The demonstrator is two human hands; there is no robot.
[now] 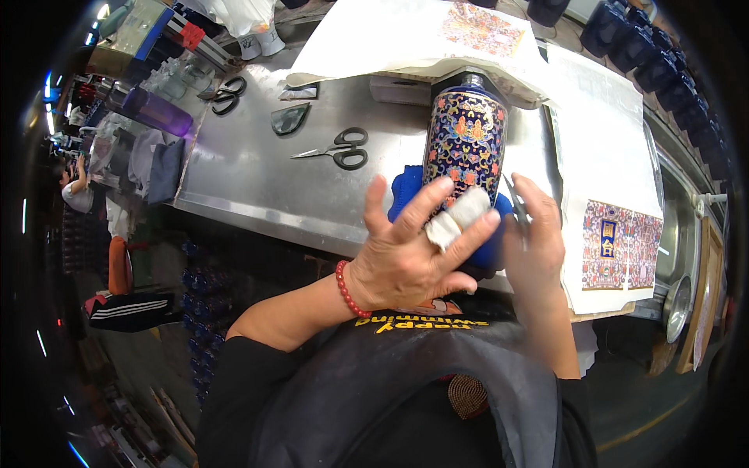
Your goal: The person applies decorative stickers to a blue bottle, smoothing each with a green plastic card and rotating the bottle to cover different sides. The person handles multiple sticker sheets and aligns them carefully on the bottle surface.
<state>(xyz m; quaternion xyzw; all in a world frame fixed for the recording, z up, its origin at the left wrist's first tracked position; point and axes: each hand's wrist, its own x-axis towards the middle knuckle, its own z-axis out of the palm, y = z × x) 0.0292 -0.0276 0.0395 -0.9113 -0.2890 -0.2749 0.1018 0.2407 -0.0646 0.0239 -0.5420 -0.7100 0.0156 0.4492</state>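
Note:
A dark blue bottle (465,134) covered in multicoloured floral decoration lies with its neck pointing away from me. Beneath its near end is a blue support (406,187). My left hand (409,251) is spread over the bottle's near end, palm down. White wrapping (459,216) covers one of its fingers, and a red bead bracelet circles the wrist. To the right of the bottle, my right hand (535,234) holds a slim dark pointed tool (516,202). Motion blurs that hand, so the tool's exact kind is unclear.
Black-handled scissors (345,149) and a dark scraper-like piece (290,119) lie on the metal table (246,169). More scissors (225,95) and a purple bottle (157,111) are farther left. Patterned decal sheets (620,245) are at right, near rows of blue bottles (655,70).

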